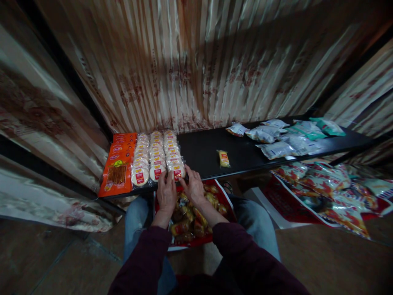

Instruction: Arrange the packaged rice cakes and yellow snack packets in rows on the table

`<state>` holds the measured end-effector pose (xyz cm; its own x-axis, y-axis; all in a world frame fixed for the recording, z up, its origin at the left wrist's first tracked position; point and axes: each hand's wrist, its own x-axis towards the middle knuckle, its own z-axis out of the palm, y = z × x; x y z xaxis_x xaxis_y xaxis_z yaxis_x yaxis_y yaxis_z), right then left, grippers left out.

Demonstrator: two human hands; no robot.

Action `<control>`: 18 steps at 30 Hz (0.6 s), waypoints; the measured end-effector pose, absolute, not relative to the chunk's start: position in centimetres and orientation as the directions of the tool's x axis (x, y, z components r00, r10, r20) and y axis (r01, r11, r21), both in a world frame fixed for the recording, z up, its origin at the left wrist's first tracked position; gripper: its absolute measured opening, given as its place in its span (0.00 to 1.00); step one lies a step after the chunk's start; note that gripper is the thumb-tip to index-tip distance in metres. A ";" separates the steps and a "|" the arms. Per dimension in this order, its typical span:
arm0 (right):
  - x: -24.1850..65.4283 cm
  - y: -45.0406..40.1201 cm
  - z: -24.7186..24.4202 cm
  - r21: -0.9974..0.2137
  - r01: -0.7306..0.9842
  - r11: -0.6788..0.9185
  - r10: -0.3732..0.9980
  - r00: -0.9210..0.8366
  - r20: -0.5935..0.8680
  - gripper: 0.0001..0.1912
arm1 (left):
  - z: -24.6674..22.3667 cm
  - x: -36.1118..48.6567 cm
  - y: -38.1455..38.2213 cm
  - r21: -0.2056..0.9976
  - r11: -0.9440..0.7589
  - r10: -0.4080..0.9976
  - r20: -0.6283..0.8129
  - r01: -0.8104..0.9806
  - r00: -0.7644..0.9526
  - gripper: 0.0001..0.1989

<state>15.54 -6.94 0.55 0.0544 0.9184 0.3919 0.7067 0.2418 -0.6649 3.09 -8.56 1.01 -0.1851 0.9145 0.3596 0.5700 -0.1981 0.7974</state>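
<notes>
Three overlapping rows of round white rice crackers in clear wrappers lie on the black shelf (pixel 201 149). My left hand (pixel 166 196) has its bent fingertips on the lower left of the front rice cracker packet (pixel 177 172) in the right-hand row. At that packet's right edge, my right hand (pixel 194 186) grips with its thumb and fingers. The two hands hold the packet between them, and part of its lower edge is hidden. Left of them are the front packets of the middle row (pixel 157 172) and the left row (pixel 139 177).
An orange snack bag (pixel 117 164) lies at the shelf's left end. One small yellow packet (pixel 224 158) sits mid-shelf, with several silvery and green packets (pixel 276 137) further right. Below my hands is a red box (pixel 225 196) of wrapped snacks. Another red container (pixel 285 205) holds larger bags.
</notes>
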 end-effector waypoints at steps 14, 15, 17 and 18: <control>15.6 -5.8 0.4 -0.720 0.638 0.274 0.897 0.100 0.430 0.27 | -0.1 3.2 -8.1 0.689 -0.379 0.879 0.477 0.617 0.007 0.18; 15.5 -5.4 0.4 -0.727 0.626 0.284 0.898 0.093 0.431 0.27 | -0.2 3.2 -8.1 0.674 -0.378 0.877 0.480 0.635 0.013 0.18; 15.2 -4.7 0.4 -0.743 0.598 0.302 0.904 0.068 0.422 0.27 | -0.2 3.2 -8.1 0.646 -0.375 0.876 0.482 0.665 0.025 0.20; 15.1 -4.3 0.3 -0.752 0.585 0.306 0.909 0.057 0.413 0.27 | -0.2 3.2 -8.1 0.637 -0.373 0.876 0.481 0.675 0.030 0.20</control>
